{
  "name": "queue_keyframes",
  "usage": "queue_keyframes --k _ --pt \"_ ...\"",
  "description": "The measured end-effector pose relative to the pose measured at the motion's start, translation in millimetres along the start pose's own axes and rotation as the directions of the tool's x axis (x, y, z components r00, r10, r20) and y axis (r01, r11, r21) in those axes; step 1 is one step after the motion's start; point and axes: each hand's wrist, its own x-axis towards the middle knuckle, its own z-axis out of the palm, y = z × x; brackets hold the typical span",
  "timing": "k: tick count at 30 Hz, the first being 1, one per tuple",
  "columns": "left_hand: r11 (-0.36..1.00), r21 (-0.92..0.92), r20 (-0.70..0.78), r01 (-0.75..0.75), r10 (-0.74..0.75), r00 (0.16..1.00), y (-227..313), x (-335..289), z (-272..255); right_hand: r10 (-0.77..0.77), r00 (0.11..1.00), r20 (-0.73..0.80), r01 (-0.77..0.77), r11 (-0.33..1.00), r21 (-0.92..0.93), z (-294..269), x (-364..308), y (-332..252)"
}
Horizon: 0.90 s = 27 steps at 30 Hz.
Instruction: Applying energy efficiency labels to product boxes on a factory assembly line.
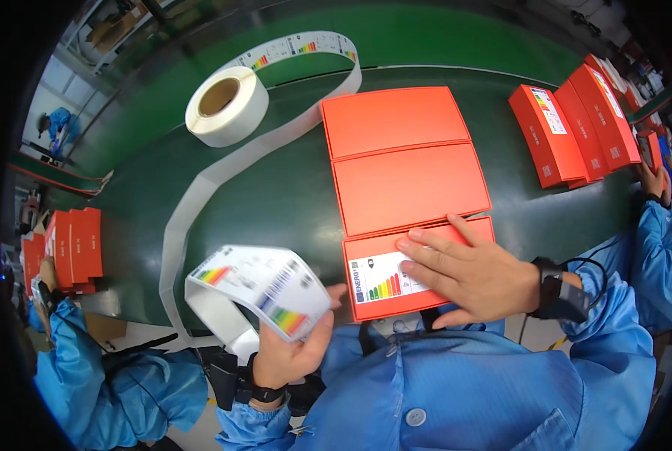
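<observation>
We see three flat rectangular orange cardboard boxes lying in a column on the green conveyor belt [291,188], touching edge to edge. Our right hand [467,274] lies flat, fingers spread and extended, pressing on the nearest orange box [419,301]; the fingertips [405,244] rest on a white rectangular label with coloured rating bars [381,279] stuck on the left part of that box's lid. The middle orange box [410,188] and the far orange box [392,120] carry no label on their visible faces.

Our left hand [291,349], near and left of the labelled box, grips a curved length of white label strip [257,289] between thumb and fingers; the strip bears printed labels with coloured bars. From the hand the white backing tape [182,225] runs far-left across the belt, loops at the far side and joins a white roll of labels with a brown cardboard core [227,105], lying flat on the belt.

Far right: a row of labelled orange boxes [576,128] stands together; another person's blue sleeve [663,255] is beside them. Near left: a stack of orange boxes [77,248], with a second person's blue-sleeved arm [88,361] just by it.
</observation>
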Motion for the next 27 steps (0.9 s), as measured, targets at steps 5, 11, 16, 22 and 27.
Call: queue_keyframes --k 5,11,16,22,27 --pt "0.951 -0.310 -0.099 -0.017 -0.014 0.995 32 18 -4 -0.071 0.855 -0.514 0.181 0.969 0.167 -24 45 2" --pt "0.997 -0.063 -0.031 -0.051 0.049 0.998 45 15 -9 -0.060 0.687 -0.724 0.460 0.807 0.369 -39 97 -9" --pt "0.904 -0.425 0.027 0.054 -0.046 0.999 41 11 -15 -0.109 0.665 -0.739 0.498 0.803 0.329 -26 108 -10" --pt "0.441 -0.883 0.007 0.161 -0.331 0.944 67 24 -15 -0.159 0.647 -0.746 0.553 0.772 0.315 -30 115 -7" --pt "0.612 -0.775 0.021 0.157 -0.224 0.974 57 23 -17 -0.025 0.717 -0.697 0.504 0.710 0.492 -33 117 -4"
